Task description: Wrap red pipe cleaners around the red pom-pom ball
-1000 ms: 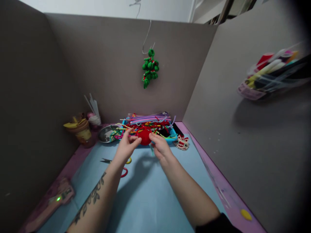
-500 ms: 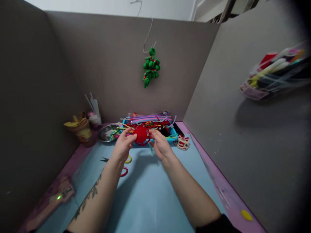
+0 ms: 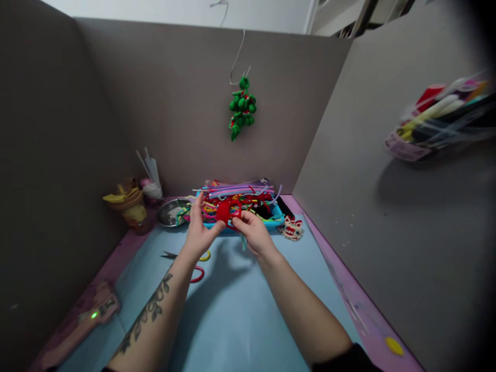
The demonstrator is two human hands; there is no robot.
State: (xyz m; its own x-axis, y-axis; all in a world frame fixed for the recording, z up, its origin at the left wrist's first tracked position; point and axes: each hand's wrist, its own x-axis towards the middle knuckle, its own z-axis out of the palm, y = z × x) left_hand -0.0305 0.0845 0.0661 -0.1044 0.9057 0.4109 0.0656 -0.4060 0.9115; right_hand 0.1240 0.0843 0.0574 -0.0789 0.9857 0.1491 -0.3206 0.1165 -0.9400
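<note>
My right hand [image 3: 253, 232] pinches a red fuzzy craft piece [image 3: 223, 213], which looks made of pipe cleaner, with a looped strand at its right side. A short teal strand [image 3: 244, 243] hangs below that hand. My left hand [image 3: 200, 227] is open on the piece's other side, fingers pointing up and apart; its thumb tip is at the piece's lower edge. Both hands are raised in front of a blue basket [image 3: 277, 221] full of colourful pipe cleaners. Scissors [image 3: 197, 274] with one red and one yellow handle lie under my left forearm, partly hidden.
At the left stand a metal bowl [image 3: 167, 214], a brown cup [image 3: 134, 212] and a holder with white sticks [image 3: 152, 188]. A pink glue gun [image 3: 89, 323] lies front left. A lion-like ornament [image 3: 291, 228] lies right. A green ornament [image 3: 242, 108] hangs behind; a pouch [image 3: 411, 144] hangs right.
My left hand's fingers have opened off the red piece and point upward. My right fingers have closed on it, moving slightly left. The red piece has turned, showing its loop.
</note>
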